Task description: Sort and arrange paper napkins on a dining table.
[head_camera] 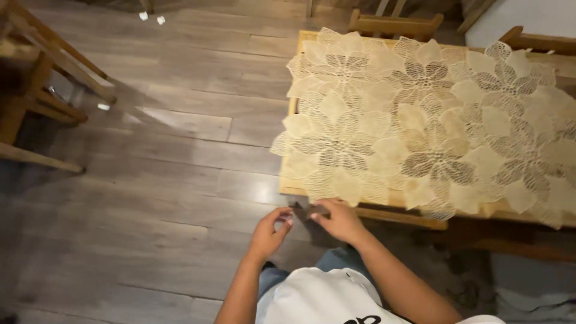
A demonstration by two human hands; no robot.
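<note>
Cream lace table cover (pixel 420 120), floral cutwork

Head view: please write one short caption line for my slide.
Two bare hands, left and right, meet at the near edge of a wooden table covered by a cream floral lace cloth.

The small dark thing (pixel 316 211) between both hands in the lower middle is blurred, impossible to identify. The lace tablecloth (pixel 432 120) and table (pixel 384 211) are cut at the right edge.
</note>
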